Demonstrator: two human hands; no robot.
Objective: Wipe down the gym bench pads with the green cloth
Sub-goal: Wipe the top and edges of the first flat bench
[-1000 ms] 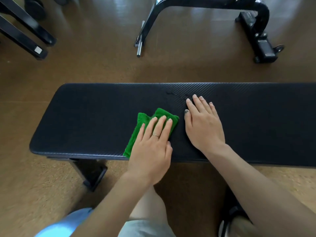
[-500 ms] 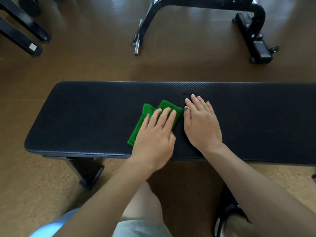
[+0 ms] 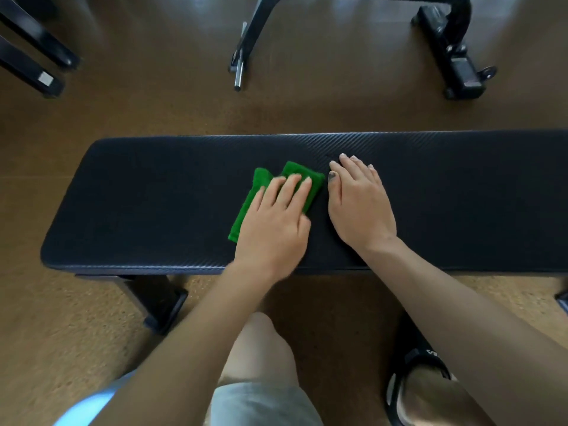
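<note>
A long black bench pad (image 3: 147, 204) runs across the middle of the view. On it lies a folded green cloth (image 3: 261, 186), near the pad's centre. My left hand (image 3: 273, 222) lies flat on the cloth, fingers spread, pressing it to the pad and covering its right half. My right hand (image 3: 359, 204) rests palm down on the bare pad just right of the cloth, fingers together, holding nothing. A small dark smear on the pad sits at the tips of my right fingers.
The bench's black foot (image 3: 159, 305) stands on the brown floor below the pad's left part. Beyond the pad, black machine frames (image 3: 451, 50) and a steel pin (image 3: 238, 72) lie on the floor; two black legs (image 3: 33, 66) at far left. My knee and sandalled foot (image 3: 421, 382) are below.
My left hand has slid the cloth away from me and to the right, toward my right hand. The right hand has stayed in place on the pad.
</note>
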